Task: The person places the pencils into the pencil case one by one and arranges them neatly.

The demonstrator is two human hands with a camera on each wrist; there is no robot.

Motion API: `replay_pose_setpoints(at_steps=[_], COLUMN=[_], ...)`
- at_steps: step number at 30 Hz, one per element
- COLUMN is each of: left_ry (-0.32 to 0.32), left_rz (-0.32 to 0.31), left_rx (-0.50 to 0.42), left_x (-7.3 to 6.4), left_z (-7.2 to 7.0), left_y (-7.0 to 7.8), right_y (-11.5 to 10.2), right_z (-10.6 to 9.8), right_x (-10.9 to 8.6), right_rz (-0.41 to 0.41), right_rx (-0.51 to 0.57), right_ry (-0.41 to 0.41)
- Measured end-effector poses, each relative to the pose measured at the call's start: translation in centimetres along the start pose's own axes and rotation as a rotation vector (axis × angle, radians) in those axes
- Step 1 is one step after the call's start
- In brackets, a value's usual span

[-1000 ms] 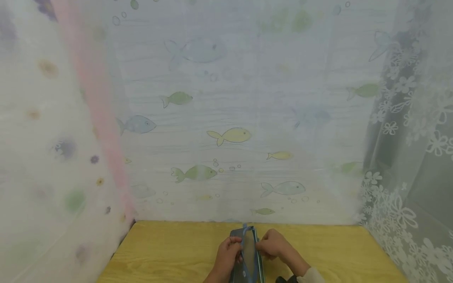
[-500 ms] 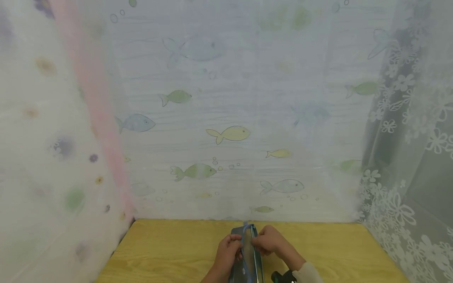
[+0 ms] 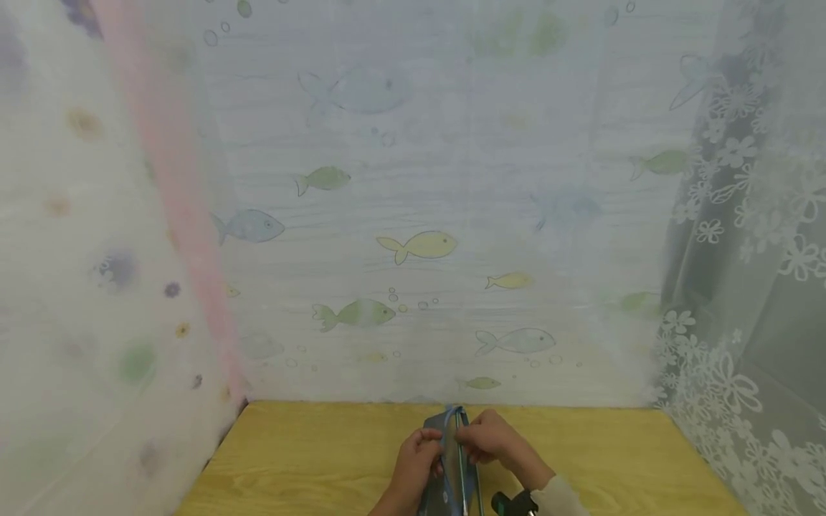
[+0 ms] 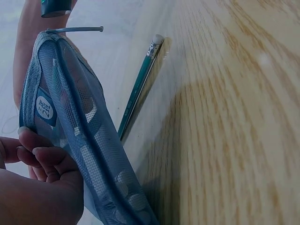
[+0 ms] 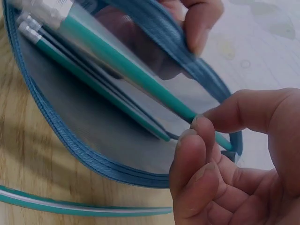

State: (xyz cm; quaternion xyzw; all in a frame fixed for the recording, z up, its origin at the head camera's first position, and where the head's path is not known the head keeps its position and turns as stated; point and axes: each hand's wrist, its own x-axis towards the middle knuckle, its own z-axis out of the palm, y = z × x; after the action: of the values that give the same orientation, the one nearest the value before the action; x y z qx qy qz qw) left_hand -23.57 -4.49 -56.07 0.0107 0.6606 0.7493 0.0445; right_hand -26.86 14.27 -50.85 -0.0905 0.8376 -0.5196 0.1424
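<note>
A blue mesh zip pencil case (image 4: pixel 89 140) stands on the table with its zipped mouth spread wide. My left hand (image 3: pixel 416 459) pinches its near left edge between thumb and fingers. Over the mouth, my right hand (image 3: pixel 493 438) pinches a green pencil (image 5: pixel 126 70), metal-ferruled end toward me, which overlaps the opening. Another green pencil (image 5: pixel 93 86) shows inside the case, in the right wrist view, and a dark thin line runs along it. Outside, to the right of the case, a green pencil (image 4: pixel 138 89) with a white eraser lies on the wood.
The wood-grain table (image 3: pixel 310 459) runs back to a hanging cloth printed with fish (image 3: pixel 426 245). Flower-patterned cloth hangs at the left and lace curtain (image 3: pixel 729 387) at the right. A dark wrist device (image 3: pixel 514 504) sits at the right sleeve.
My right hand has shifted left from the case's right side to over its mouth, bringing a pencil along. My left hand keeps its hold on the edge.
</note>
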Motion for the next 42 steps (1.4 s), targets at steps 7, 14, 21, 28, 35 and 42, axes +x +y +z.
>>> replay_pose_setpoints(at_steps=[7, 14, 21, 28, 35, 42], left_ry=[-0.011, -0.026, -0.026, -0.013, -0.020, -0.029], left_rz=[-0.009, 0.000, -0.016, -0.029, -0.017, -0.007], left_rx=[-0.007, -0.033, -0.027, -0.042, -0.053, -0.049], left_x=[-0.1, 0.0, 0.2, 0.3, 0.3, 0.3], left_z=[0.0, -0.1, -0.2, -0.1, 0.0, -0.1], left_y=[-0.1, 0.1, 0.1, -0.1, -0.4, -0.4], right_y=[0.4, 0.3, 0.3, 1.4, 1.3, 2.2], right_z=[0.6, 1.0, 1.4, 1.4, 1.2, 0.3], right_x=[0.1, 0.4, 0.7, 1.3, 0.4, 0.6], right_rz=[0.006, 0.017, 0.046, 0.036, 0.028, 0.027], right_rx=[0.025, 0.000, -0.026, -0.029, -0.030, -0.033], right_ry=[0.029, 0.049, 0.043, 0.026, 0.022, -0.009])
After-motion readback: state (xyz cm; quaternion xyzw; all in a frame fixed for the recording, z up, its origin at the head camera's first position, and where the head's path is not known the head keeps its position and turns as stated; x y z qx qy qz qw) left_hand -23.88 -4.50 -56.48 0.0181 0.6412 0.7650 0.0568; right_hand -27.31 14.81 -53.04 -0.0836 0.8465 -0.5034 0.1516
